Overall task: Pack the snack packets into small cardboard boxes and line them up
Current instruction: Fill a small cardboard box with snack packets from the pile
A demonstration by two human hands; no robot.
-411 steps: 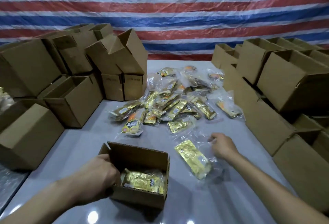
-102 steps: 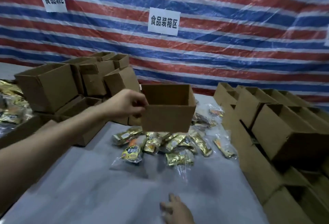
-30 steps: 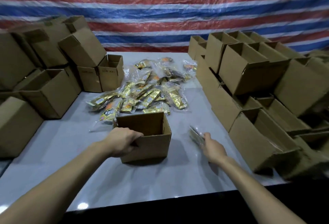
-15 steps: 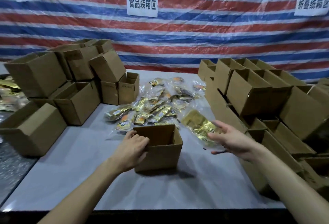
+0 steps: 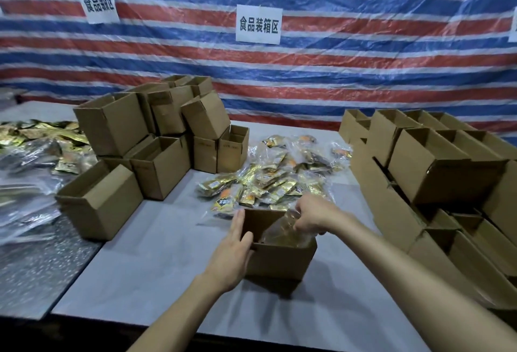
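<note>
Head view is showing a person working at a grey table (image 5: pixel 156 267). The left hand (image 5: pixel 232 251) is steadying an open small cardboard box (image 5: pixel 279 259), pinching its left wall between straight fingers outside and the thumb at the rim. The right hand (image 5: pixel 313 214) is hovering over the box opening, its curled fingers grasping the top edge of a gold snack packet (image 5: pixel 282 232) in clear wrap; the packet's lower part is sitting inside the box. A pile of snack packets (image 5: pixel 274 181) is lying just beyond the box. Empty cartons (image 5: pixel 156 139) are standing stacked to the left, and more cartons (image 5: pixel 428 161) are lining the right side.
</note>
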